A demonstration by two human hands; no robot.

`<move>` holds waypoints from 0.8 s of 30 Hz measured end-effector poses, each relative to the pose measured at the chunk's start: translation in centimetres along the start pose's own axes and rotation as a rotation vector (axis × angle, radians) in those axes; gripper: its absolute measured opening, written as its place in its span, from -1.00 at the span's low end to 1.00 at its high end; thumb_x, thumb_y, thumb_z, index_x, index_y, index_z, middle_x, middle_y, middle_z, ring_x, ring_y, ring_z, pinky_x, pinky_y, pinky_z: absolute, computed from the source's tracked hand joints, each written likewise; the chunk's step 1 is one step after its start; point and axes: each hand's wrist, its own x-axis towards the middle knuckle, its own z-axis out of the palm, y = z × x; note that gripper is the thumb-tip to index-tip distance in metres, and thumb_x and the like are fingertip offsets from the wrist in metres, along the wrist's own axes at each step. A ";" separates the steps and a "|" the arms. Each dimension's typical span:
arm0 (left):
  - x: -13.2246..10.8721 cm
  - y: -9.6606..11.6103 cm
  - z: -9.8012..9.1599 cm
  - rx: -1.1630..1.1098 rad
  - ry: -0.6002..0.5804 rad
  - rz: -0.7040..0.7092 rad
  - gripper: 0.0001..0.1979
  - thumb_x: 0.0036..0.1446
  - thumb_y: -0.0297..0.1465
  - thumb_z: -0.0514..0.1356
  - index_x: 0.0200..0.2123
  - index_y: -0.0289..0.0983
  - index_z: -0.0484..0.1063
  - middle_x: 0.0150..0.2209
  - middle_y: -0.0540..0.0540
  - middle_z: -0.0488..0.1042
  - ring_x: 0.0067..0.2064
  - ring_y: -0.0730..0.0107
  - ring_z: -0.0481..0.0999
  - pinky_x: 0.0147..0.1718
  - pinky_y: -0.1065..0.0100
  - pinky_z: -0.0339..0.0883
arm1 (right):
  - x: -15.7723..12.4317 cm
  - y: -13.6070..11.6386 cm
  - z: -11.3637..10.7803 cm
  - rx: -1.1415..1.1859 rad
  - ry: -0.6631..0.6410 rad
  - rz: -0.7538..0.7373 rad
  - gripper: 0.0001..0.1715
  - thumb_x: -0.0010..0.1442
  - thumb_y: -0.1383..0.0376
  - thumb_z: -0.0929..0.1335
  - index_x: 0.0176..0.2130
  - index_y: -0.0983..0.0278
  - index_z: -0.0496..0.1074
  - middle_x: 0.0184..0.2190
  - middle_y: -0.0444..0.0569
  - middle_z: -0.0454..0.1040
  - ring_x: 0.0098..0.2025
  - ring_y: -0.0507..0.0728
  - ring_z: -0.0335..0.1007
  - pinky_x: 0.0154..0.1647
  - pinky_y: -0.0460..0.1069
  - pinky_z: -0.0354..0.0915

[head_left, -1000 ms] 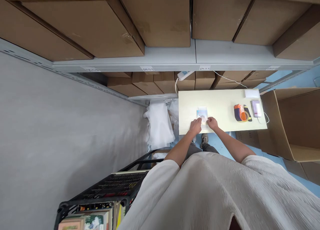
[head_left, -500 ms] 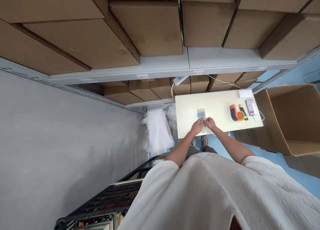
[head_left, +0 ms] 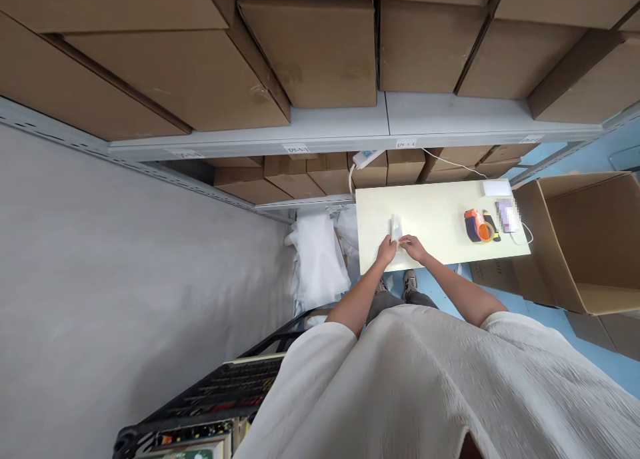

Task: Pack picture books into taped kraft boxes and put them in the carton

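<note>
Over the pale yellow table [head_left: 435, 209], my left hand [head_left: 387, 250] is closed on the lower left edge of a small, whitish, see-through packet [head_left: 396, 226]. The packet looks narrow from here, tilted up with its far end pointing away from me. My right hand [head_left: 414, 247] pinches at the packet's near right side, fingertips together close to my left thumb. What the packet contains is too small and blurred to make out.
On the table's right lie an orange tape dispenser [head_left: 477, 226], a black and yellow cutter [head_left: 491, 225], a purple item [head_left: 506, 216] and a white box [head_left: 497, 188]. A large open carton [head_left: 560, 246] stands right. White wrapping sheets [head_left: 320, 259] and a black crate [head_left: 210, 392] are left.
The packet has turned from lying flatter, with a blue patch showing, to a narrow, whitish tilted view. My left hand has shifted slightly left, and my right fingers have moved along its edge.
</note>
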 end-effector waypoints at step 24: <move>-1.3 -3.4 -1.6 0.039 -0.087 0.118 -0.50 0.30 -0.60 0.15 0.27 -0.21 0.48 0.34 -0.24 0.52 0.23 0.16 0.63 0.28 0.17 0.49 | -0.6 1.4 0.9 -0.239 0.109 0.094 -0.46 0.26 0.22 0.45 0.20 0.25 0.63 0.35 0.20 0.53 0.30 0.38 0.53 0.38 0.21 0.43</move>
